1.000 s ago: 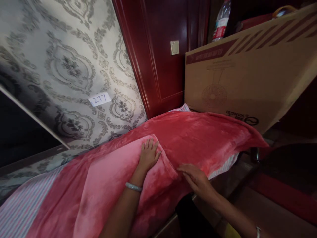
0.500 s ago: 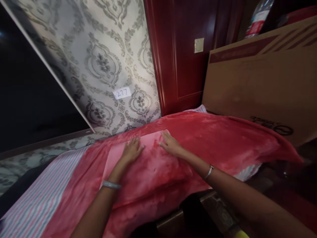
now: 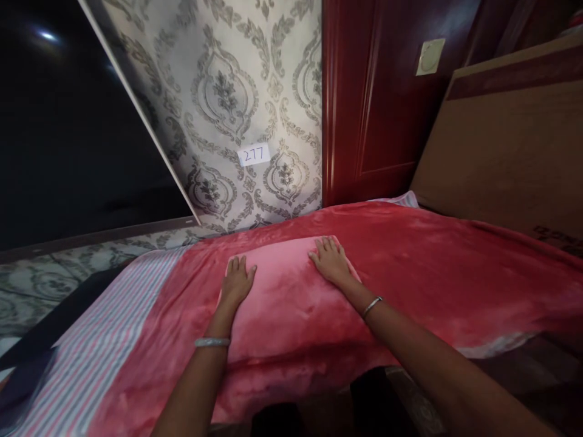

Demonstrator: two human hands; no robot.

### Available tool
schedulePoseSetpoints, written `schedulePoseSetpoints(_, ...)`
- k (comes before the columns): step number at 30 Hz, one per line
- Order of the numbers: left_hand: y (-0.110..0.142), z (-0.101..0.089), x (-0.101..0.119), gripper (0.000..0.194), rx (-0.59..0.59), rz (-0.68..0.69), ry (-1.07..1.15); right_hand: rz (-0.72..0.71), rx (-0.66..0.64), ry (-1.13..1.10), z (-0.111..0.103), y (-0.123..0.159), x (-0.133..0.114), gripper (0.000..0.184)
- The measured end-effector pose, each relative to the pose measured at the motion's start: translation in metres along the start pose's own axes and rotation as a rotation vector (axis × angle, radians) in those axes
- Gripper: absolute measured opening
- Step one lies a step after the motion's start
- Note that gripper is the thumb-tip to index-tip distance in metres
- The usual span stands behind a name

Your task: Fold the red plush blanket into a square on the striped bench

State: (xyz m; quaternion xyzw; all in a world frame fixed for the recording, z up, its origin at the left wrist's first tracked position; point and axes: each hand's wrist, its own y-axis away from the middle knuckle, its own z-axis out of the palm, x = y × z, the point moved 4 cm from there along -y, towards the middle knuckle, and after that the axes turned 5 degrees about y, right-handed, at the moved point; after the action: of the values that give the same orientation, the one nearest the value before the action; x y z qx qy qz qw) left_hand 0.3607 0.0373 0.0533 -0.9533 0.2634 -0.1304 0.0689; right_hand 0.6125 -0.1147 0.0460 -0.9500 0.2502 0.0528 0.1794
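The folded, rectangular pink-and-red plush cloth (image 3: 285, 285) appears soft, limp and best held by its far corners, where the left hand (image 3: 237, 283) and right hand (image 3: 331, 262) lie flat, fingers extended, grasping nothing.

At ten o'clock, the black screen (image 3: 68, 133) is cut by the left and top edges. Toward two o'clock, the right edge cuts the cardboard box (image 3: 510, 139); its black print (image 3: 558, 237) at three o'clock is too blurred for reading. The red blanket (image 3: 419, 273) is also cut there, and it hides what lies under it. The dark shapes (image 3: 376, 400) near five o'clock are unclear.
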Motion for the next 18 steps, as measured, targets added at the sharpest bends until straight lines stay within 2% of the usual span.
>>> schedulePoseSetpoints(5,0.0,0.003,-0.003,0.063,-0.028,-0.011,-0.013,-0.026,-0.051,0.06,0.001,0.001,0.0,0.058)
schedulePoseSetpoints(12,0.002,0.004,-0.002,0.062,0.013,0.009,-0.015,-0.037,-0.034,0.071,0.007,0.003,0.003,0.061)
schedulePoseSetpoints(18,0.003,0.004,-0.001,0.063,-0.016,-0.016,0.006,-0.048,-0.001,0.055,0.011,0.003,0.006,0.062)
